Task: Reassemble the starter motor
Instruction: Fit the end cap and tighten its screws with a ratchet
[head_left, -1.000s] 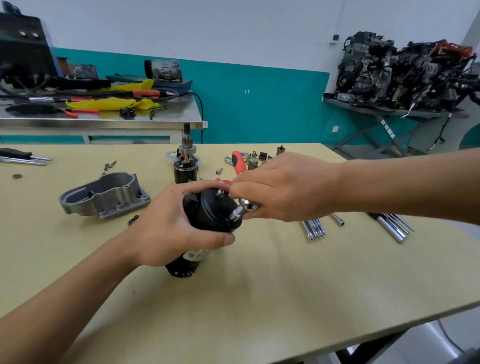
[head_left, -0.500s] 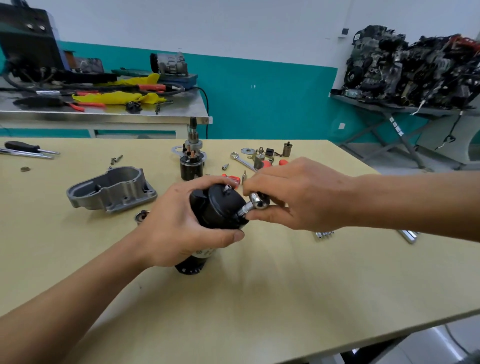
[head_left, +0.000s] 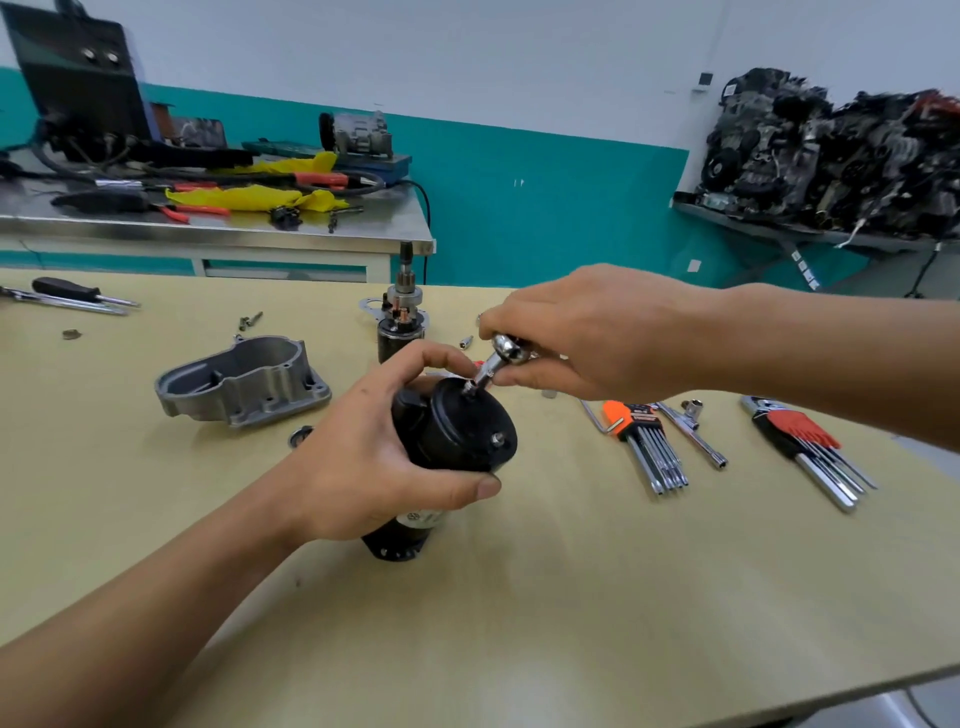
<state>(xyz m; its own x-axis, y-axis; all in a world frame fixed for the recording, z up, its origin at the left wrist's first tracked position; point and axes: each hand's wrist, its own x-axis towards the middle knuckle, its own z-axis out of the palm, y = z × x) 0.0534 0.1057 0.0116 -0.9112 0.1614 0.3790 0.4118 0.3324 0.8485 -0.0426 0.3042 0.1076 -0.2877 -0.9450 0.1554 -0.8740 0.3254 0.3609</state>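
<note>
with left hand (head_left: 363, 462) gripping the motor (head_left: 447, 434) and right hand (head_left: 602, 332) pinching the ratchet (head_left: 506, 351) on its 12 o'clock bolt (head_left: 469, 387), tilt could cross-thread it.

No legible txt: white label (head_left: 422, 518) on motor body (head_left: 452, 431) & orange hex-key holder (head_left: 631, 418) print too small

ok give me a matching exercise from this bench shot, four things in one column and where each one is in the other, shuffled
1 black cylindrical motor body
2 grey cast-metal housing
3 chrome-headed ratchet
4 red-holder hex key set

A in the right hand
B on the yellow table, far right
C in the left hand
D on the table, left of the motor body

Pairs: 1-C, 2-D, 3-A, 4-B
</note>
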